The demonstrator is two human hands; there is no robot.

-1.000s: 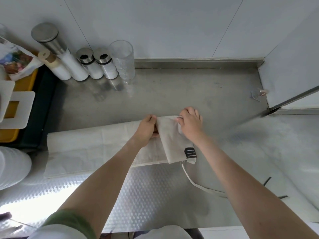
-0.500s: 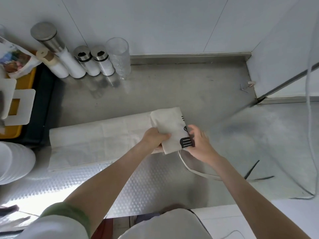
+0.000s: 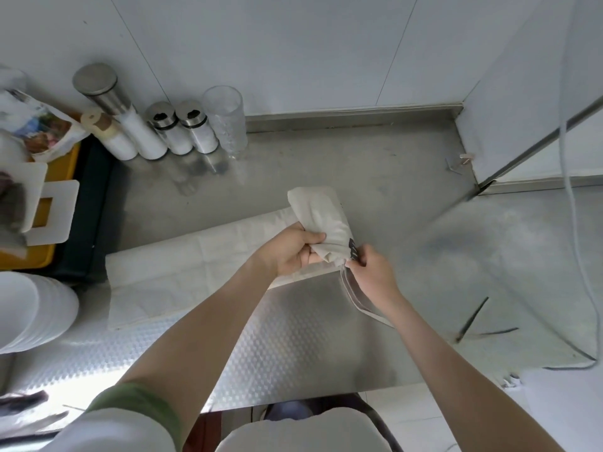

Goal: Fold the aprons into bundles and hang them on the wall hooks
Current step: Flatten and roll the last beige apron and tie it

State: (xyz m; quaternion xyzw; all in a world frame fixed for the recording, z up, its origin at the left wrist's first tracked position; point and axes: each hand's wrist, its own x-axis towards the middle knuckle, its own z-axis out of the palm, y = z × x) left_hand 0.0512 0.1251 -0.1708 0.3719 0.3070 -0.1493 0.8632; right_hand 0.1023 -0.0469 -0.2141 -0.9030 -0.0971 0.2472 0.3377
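A beige apron bundle [image 3: 321,216] with a small black print is lifted off the steel counter [image 3: 326,164]. My left hand [image 3: 292,247] grips its lower end, fingers curled round the cloth. My right hand [image 3: 370,269] pinches the bundle's lower right corner, where the apron strap [image 3: 354,300] loops down to the counter. A second beige apron [image 3: 182,272] lies folded flat in a long strip on the counter, left of and under my left hand. No wall hooks are in view.
Salt and sugar shakers [image 3: 182,128] and a clear glass [image 3: 226,119] stand along the back wall. White bowls [image 3: 29,311] are stacked at the left edge beside a yellow tray [image 3: 39,256]. A white cable [image 3: 574,223] hangs at the right.
The rolled end of the apron has been lifted off the counter and squeezed into a bundle. My right hand moved from its top edge down to the strap corner.
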